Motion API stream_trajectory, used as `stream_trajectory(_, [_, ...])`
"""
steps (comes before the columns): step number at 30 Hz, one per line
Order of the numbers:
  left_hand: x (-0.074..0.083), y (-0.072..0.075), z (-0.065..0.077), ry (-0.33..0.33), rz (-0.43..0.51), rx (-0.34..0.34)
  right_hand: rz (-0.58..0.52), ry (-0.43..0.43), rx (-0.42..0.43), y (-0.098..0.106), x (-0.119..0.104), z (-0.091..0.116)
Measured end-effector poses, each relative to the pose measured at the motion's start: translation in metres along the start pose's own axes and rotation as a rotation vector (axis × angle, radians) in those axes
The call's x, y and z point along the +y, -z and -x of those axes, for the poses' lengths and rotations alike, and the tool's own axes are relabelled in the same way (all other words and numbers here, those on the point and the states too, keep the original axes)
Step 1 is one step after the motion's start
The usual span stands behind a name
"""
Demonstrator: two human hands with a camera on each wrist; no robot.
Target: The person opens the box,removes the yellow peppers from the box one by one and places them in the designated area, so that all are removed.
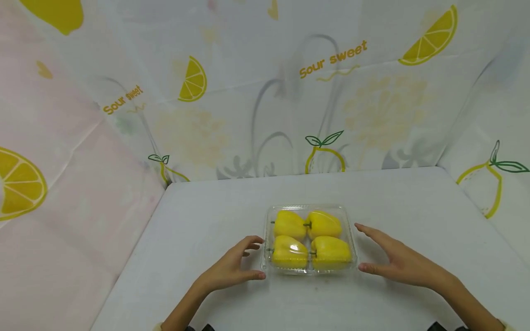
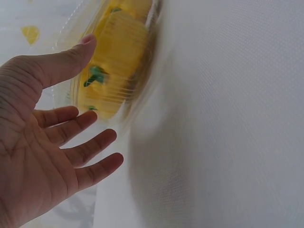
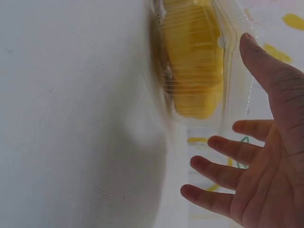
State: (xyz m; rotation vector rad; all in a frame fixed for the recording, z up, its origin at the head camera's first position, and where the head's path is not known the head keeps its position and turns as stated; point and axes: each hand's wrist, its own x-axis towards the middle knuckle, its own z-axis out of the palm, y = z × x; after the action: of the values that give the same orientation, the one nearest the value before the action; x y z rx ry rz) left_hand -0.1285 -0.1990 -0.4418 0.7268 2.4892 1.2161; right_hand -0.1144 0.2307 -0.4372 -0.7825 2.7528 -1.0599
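Observation:
A clear plastic clamshell box (image 1: 309,271) lies on the white table, its lid down over several yellow bell peppers (image 1: 331,250) with green stems. My left hand (image 1: 229,268) is at the box's left side, thumb and fingers spread apart, fingertips close to its edge. On the opposite side, my right hand (image 1: 399,257) has its thumb and fingers spread toward the right edge. The left wrist view shows the left palm (image 2: 40,166) facing the box, with a pepper's green stem (image 2: 96,76) visible through the plastic. In the right wrist view, the right fingers (image 3: 216,173) are extended beside the box.
The white tabletop (image 1: 207,207) stretches around the box. Behind it and along the sides hangs a pale cloth (image 1: 248,124) printed with lemons and lettering. Dark straps (image 1: 436,326) show at the bottom edge near the wrists.

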Motion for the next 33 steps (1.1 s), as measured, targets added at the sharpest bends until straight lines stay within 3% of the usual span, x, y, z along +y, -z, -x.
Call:
stream_trajectory(12, [0.001, -0.004, -0.002, -0.002, 0.104, -0.009, 0.014, 0.038, -0.011, -0.004, -0.002, -0.002])
stream_trajectory(26, [-0.001, -0.01, 0.0, 0.051, 0.431, -0.019, -0.014, 0.068, -0.023, -0.007, 0.001, -0.006])
stream_trajectory(33, [0.001, -0.012, 0.001, 0.063, 0.492, -0.015, -0.021, 0.078, -0.032, -0.006, 0.0, -0.008])
